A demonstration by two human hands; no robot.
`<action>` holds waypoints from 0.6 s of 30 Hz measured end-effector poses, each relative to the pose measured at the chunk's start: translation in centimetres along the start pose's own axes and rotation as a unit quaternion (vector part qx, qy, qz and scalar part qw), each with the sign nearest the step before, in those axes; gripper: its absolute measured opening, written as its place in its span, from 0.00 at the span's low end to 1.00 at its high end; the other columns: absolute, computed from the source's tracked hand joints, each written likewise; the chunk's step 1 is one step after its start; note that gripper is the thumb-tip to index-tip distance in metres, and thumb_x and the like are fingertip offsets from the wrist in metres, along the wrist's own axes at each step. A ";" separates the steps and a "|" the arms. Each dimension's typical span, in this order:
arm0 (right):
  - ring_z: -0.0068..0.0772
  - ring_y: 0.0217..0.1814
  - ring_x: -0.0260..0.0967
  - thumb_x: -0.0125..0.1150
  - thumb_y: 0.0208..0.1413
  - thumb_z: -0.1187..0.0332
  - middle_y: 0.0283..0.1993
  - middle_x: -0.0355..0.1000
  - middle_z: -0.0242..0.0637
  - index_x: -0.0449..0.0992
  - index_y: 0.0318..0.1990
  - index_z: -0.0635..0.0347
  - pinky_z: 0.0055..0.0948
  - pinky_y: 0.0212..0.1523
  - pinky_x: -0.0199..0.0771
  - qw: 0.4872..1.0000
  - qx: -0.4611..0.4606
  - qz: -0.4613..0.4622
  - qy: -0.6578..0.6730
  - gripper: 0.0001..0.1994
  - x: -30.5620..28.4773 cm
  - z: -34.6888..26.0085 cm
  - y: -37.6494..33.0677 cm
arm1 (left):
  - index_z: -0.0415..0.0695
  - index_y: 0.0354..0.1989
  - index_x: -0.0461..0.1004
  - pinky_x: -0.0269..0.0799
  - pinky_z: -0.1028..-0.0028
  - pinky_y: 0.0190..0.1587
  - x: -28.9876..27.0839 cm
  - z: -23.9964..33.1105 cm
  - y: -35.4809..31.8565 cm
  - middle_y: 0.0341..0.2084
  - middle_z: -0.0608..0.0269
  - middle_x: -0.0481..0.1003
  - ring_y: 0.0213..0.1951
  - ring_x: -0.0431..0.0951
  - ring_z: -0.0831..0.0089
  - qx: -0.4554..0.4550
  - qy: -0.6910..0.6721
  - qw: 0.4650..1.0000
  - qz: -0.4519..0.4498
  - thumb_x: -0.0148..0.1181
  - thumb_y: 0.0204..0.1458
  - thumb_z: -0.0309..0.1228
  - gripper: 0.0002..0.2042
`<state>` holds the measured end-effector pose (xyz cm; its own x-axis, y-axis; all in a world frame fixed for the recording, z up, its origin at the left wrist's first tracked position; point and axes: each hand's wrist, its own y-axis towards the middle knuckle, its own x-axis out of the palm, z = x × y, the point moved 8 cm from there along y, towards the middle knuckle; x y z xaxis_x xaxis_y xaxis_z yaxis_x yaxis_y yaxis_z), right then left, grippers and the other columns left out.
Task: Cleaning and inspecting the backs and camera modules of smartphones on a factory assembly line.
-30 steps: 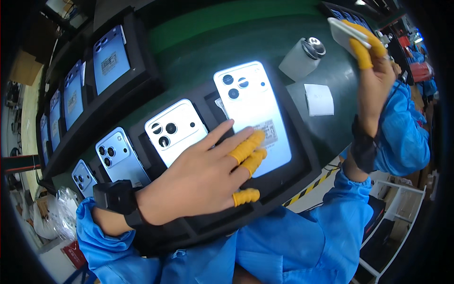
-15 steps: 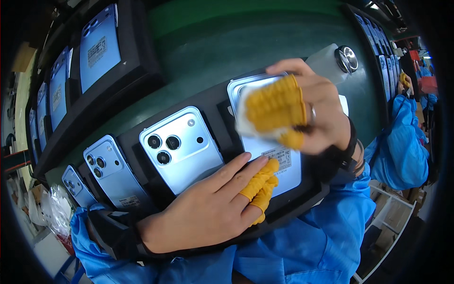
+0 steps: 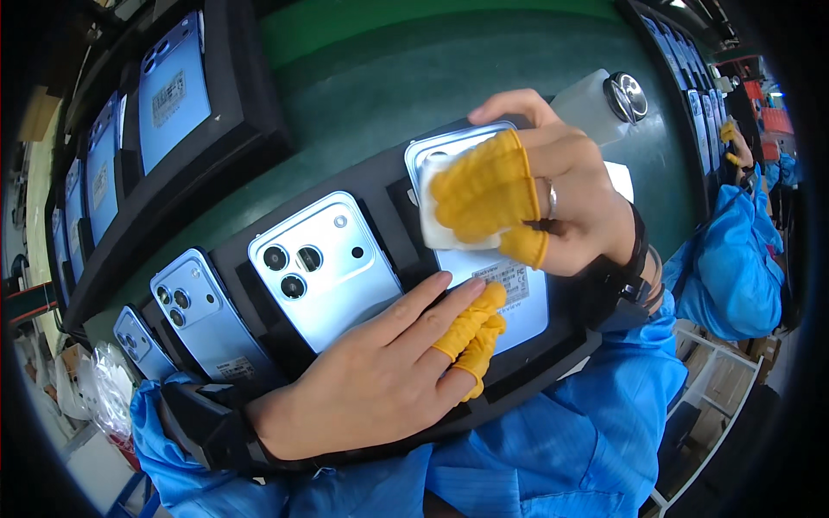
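Observation:
A light blue phone [image 3: 527, 324] lies back up in a black foam tray [image 3: 561, 341], with a label on its lower half. My right hand [image 3: 566, 190], in yellow finger cots, presses a white wiping cloth [image 3: 442, 231] on the phone's camera end, mostly hiding the lenses. The cloth is pinched under the covered fingers. My left hand [image 3: 371, 380] lies across the tray, fingers stretched out, with its yellow-covered fingertips resting on the phone's lower left side. Left of that phone, another phone [image 3: 332, 276] shows three camera lenses, its lower end partly behind my left hand.
Farther left in the tray are two more phones [image 3: 203, 311]. A second black tray [image 3: 233, 112] with several phones stands at the far left. A translucent bottle [image 3: 587, 108] with a metal top stands behind my right hand. At far right, a person in blue sleeves [image 3: 730, 268] works by another tray.
My right hand and the cloth have shifted slightly up and left over the camera end, and the motion blur has lessened. My left hand stays in nearly the same place.

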<state>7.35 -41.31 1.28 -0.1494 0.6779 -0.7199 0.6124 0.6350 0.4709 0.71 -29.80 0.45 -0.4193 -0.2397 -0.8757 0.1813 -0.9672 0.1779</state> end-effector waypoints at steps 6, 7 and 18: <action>0.37 0.27 0.71 0.57 0.35 0.78 0.24 0.73 0.39 0.75 0.22 0.64 0.44 0.50 0.67 0.990 0.015 0.113 -0.084 0.03 -3.1 0.7 -1.2 | 0.41 0.26 0.76 0.60 0.60 0.59 0.1 0.1 0.2 0.35 0.50 0.76 0.55 0.69 0.59 0.009 0.009 1.000 0.002 0.59 0.47 0.36 0.11; 0.39 0.28 0.71 0.58 0.36 0.77 0.25 0.73 0.40 0.74 0.21 0.64 0.44 0.49 0.68 0.985 0.005 0.151 -0.080 0.02 -2.2 0.2 -0.9 | 0.41 0.26 0.76 0.60 0.61 0.59 0.1 0.0 0.1 0.34 0.50 0.76 0.55 0.69 0.59 0.002 0.007 1.000 0.010 0.59 0.47 0.36 0.11; 0.43 0.31 0.72 0.61 0.37 0.77 0.27 0.73 0.43 0.70 0.18 0.64 0.47 0.47 0.69 0.977 0.009 0.150 -0.152 0.05 -2.1 -0.8 -0.5 | 0.41 0.26 0.76 0.60 0.62 0.59 0.0 0.0 0.0 0.32 0.50 0.76 0.54 0.69 0.60 0.002 0.004 1.000 0.016 0.59 0.47 0.35 0.09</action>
<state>6.79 -42.75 2.97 0.2753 0.6894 -0.6700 0.6069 0.4159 0.6773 0.67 -29.78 0.42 -0.4068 -0.2704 -0.8726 0.1920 -0.9591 0.2078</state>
